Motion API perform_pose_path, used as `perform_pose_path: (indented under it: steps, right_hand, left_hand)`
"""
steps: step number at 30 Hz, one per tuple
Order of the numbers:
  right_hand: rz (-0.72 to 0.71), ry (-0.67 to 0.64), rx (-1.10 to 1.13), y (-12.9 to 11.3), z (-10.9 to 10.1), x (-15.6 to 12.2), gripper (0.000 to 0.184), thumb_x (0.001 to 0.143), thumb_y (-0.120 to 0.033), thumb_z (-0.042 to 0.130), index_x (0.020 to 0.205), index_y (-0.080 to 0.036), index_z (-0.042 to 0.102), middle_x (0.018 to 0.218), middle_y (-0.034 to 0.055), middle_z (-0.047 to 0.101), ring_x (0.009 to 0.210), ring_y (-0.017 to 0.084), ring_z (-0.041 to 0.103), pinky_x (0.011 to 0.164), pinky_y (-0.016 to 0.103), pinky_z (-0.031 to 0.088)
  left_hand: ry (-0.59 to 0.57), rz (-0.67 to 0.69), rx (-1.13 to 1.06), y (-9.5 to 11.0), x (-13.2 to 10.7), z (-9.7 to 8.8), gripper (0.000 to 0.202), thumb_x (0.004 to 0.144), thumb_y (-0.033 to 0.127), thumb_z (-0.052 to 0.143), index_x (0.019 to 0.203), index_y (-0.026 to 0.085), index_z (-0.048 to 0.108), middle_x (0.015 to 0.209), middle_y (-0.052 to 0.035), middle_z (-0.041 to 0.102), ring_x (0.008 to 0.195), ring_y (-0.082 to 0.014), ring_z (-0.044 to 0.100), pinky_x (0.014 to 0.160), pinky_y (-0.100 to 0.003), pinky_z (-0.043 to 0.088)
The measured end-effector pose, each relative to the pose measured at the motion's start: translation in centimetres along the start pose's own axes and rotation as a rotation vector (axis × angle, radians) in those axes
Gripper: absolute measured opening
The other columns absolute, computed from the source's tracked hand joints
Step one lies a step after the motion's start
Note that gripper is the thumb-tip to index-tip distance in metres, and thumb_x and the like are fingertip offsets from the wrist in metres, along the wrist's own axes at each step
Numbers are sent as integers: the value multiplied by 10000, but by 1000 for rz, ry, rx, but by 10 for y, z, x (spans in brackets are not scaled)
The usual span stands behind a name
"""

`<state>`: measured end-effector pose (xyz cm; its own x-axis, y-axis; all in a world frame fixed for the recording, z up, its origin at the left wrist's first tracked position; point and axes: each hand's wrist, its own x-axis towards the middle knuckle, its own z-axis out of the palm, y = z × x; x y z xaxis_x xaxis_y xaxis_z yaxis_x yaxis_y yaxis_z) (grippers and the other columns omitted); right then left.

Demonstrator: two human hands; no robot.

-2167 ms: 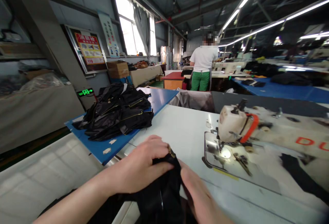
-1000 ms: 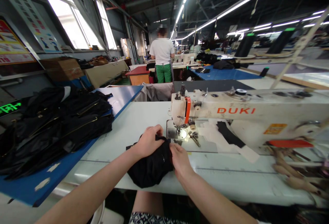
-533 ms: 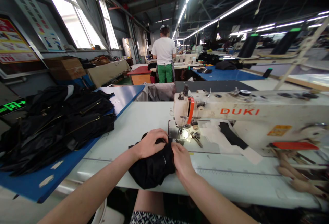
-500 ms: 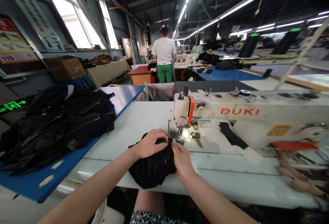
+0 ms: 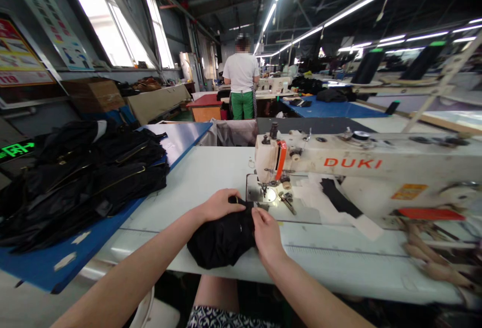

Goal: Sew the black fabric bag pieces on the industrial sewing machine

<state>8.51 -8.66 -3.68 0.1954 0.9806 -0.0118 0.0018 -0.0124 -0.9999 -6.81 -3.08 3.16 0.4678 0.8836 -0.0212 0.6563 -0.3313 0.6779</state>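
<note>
Crumpled black cloth (image 5: 220, 242), apparently pale-flecked, lies at seven o'clock from the sewing head (image 5: 266, 159); left hand (image 5: 220, 205) and right hand (image 5: 266, 230) both pinch its upper edge.

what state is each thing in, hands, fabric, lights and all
left hand, closed on black cloth
right hand, pinching its right edge
black cloth, bunched on white table
needle plate, brightly lit
dark garments, heaped on blue table
exit sign, lit
ceiling lights, on
curtain, hanging slanted
</note>
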Motion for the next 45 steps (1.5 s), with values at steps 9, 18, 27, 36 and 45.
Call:
perform_pose_path:
  steps: [9, 18, 27, 36, 45]
  right_hand:
    - [31, -101, -61, -11, -16, 5, 273, 812, -370, 464, 781, -199, 675, 651, 10, 652, 630, 195, 609, 561, 298, 484]
    - [-578, -52, -1084, -24, -212, 19, 279, 883, -308, 461, 1060, -188, 641, 1074, 106, 648, 994, 272, 583, 879, 440, 459]
    - [-700, -153, -1561, -16, -243, 12, 233, 834, -66, 499, 976, -144, 666, 949, 94, 662, 903, 253, 583, 841, 388, 458]
    - [-886, -32, -1410, -12, -232, -2, 222, 893, -110, 447, 984, -124, 649, 902, 89, 660, 870, 233, 573, 835, 366, 430]
    - [-847, -216, -1158, -11, -90, 4, 201, 838, -61, 524, 925, -173, 666, 837, 55, 648, 817, 219, 561, 750, 348, 469]
  left_hand:
    - [-83, 113, -3, 2, 16, 7, 144, 778, 322, 585, 821, 184, 582, 813, 11, 608, 829, -178, 555, 764, -262, 421]
    - [-167, 133, 54, -4, 35, 6, 169, 763, 331, 599, 848, 185, 583, 849, 4, 605, 846, -189, 547, 767, -269, 413]
    - [-160, 161, 44, -2, 43, 17, 173, 766, 335, 598, 850, 188, 561, 864, 0, 598, 853, -191, 547, 777, -274, 408]
    - [-181, 138, -7, 2, 36, 11, 166, 756, 329, 601, 829, 182, 578, 862, -2, 605, 857, -191, 548, 782, -270, 413]
    - [-245, 35, -117, 14, 21, -20, 193, 734, 340, 635, 822, 177, 581, 743, 34, 596, 733, -145, 546, 693, -237, 408]
